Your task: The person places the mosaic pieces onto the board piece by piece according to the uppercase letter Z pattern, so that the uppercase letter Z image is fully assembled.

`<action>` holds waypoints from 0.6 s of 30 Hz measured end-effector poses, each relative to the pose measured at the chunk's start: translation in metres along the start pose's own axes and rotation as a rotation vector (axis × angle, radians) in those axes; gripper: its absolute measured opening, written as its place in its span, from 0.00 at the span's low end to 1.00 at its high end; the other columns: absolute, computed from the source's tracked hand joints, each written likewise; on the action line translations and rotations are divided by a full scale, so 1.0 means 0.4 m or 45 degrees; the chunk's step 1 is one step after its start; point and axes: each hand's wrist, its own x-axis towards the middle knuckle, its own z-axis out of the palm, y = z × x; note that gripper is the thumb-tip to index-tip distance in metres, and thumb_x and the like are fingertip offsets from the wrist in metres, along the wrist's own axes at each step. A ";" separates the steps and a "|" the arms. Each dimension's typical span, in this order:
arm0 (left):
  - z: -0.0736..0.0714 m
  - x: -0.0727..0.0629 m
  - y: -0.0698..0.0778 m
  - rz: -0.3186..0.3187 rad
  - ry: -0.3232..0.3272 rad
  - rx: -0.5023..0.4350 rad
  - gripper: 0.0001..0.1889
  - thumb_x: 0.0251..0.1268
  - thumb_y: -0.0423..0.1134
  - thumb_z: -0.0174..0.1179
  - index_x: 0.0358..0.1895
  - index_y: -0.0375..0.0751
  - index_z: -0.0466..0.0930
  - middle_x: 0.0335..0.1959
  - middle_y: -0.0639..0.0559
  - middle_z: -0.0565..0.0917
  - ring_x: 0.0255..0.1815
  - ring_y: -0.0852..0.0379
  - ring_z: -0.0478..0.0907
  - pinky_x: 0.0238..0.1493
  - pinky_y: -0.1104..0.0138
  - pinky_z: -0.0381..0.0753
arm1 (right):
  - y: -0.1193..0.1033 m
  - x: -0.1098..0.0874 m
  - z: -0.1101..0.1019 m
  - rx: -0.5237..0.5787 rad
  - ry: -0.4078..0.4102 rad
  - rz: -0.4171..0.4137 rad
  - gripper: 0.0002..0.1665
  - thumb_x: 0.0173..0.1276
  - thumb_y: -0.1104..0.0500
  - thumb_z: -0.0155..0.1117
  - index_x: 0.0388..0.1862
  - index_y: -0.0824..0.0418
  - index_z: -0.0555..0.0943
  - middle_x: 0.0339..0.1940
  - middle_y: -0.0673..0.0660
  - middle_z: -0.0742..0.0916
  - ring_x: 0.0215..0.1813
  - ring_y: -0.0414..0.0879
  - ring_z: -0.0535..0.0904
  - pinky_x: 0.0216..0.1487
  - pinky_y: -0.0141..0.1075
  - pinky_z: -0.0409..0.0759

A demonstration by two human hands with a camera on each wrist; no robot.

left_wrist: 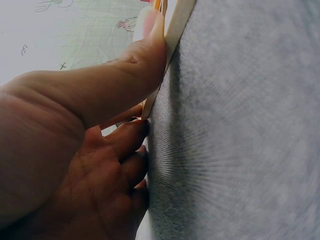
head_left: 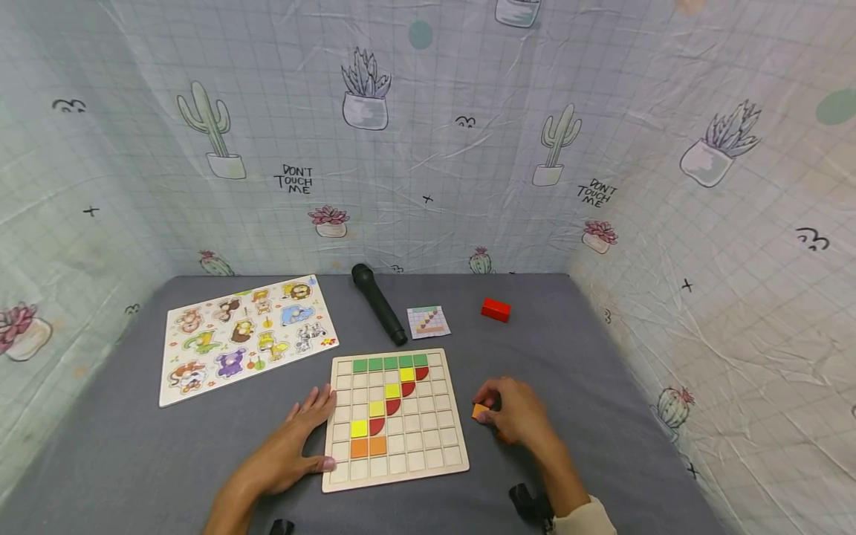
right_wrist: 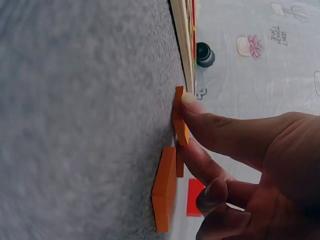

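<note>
A wooden grid board (head_left: 433, 440) lies on the table with green, yellow, red quarter-round and orange tiles in its cells. My left hand (head_left: 284, 449) rests against the board's left side, fingers extended, its thumb (left_wrist: 147, 45) on the board's edge. To the right of the board, my right hand (head_left: 518, 412) pinches an orange tile (right_wrist: 180, 117) between thumb and fingers, close over the cloth. Another orange tile (right_wrist: 164, 192) lies beside that hand, mostly hidden under it in the head view.
Behind the board lie a black microphone (head_left: 380, 303) and a small printed pattern card (head_left: 429, 322). An animal puzzle board (head_left: 249, 338) sits at the back left. At the back right is a red block stack (head_left: 495, 310). Patterned cloth walls surround the grey table.
</note>
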 end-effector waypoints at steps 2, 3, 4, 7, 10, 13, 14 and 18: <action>0.000 0.000 0.000 0.005 0.005 0.002 0.58 0.52 0.50 0.79 0.84 0.33 0.57 0.88 0.36 0.53 0.88 0.28 0.42 0.68 0.93 0.20 | -0.001 -0.002 0.004 0.003 0.002 -0.009 0.13 0.56 0.57 0.87 0.32 0.44 0.88 0.29 0.44 0.81 0.35 0.39 0.75 0.38 0.38 0.74; 0.000 0.000 0.001 0.008 0.007 0.003 0.58 0.52 0.49 0.79 0.84 0.33 0.57 0.87 0.36 0.53 0.88 0.28 0.42 0.68 0.93 0.20 | -0.004 -0.002 0.005 0.013 0.004 -0.004 0.14 0.56 0.57 0.87 0.30 0.43 0.87 0.28 0.43 0.81 0.34 0.39 0.75 0.37 0.37 0.74; 0.000 -0.001 0.001 0.012 0.009 0.002 0.58 0.52 0.50 0.79 0.84 0.33 0.57 0.87 0.36 0.53 0.88 0.27 0.42 0.68 0.93 0.20 | -0.007 -0.002 0.005 0.018 0.012 -0.012 0.15 0.55 0.57 0.87 0.29 0.43 0.86 0.27 0.42 0.81 0.33 0.38 0.75 0.36 0.37 0.74; 0.001 -0.001 0.001 0.018 0.013 0.002 0.58 0.51 0.50 0.79 0.84 0.33 0.58 0.87 0.35 0.53 0.88 0.27 0.43 0.68 0.92 0.20 | -0.019 -0.003 0.005 0.047 0.033 -0.045 0.16 0.54 0.58 0.88 0.27 0.43 0.85 0.23 0.40 0.80 0.31 0.37 0.75 0.34 0.36 0.74; 0.001 -0.001 0.001 0.015 0.012 0.005 0.58 0.51 0.50 0.79 0.84 0.33 0.58 0.87 0.35 0.53 0.88 0.27 0.42 0.69 0.92 0.20 | -0.037 -0.004 0.007 0.089 0.032 -0.094 0.15 0.54 0.59 0.87 0.28 0.43 0.86 0.22 0.40 0.80 0.30 0.36 0.75 0.33 0.34 0.73; 0.000 -0.001 0.001 0.000 0.003 0.002 0.58 0.52 0.50 0.79 0.84 0.34 0.57 0.88 0.36 0.52 0.88 0.28 0.41 0.72 0.90 0.19 | -0.057 -0.007 0.015 0.139 0.011 -0.114 0.13 0.57 0.59 0.85 0.30 0.44 0.87 0.23 0.40 0.80 0.30 0.37 0.75 0.33 0.33 0.72; -0.001 -0.001 0.002 -0.006 0.000 -0.003 0.58 0.52 0.50 0.79 0.85 0.34 0.57 0.88 0.36 0.52 0.88 0.28 0.41 0.73 0.89 0.19 | -0.065 -0.007 0.018 0.155 0.008 -0.116 0.13 0.58 0.58 0.85 0.30 0.44 0.87 0.23 0.40 0.81 0.30 0.37 0.75 0.33 0.33 0.72; -0.002 -0.002 0.003 -0.012 -0.004 -0.019 0.58 0.53 0.50 0.79 0.85 0.35 0.56 0.88 0.37 0.52 0.89 0.29 0.40 0.79 0.82 0.20 | -0.097 -0.011 0.030 0.220 -0.018 -0.118 0.12 0.60 0.57 0.84 0.32 0.45 0.86 0.25 0.41 0.82 0.31 0.38 0.75 0.33 0.33 0.72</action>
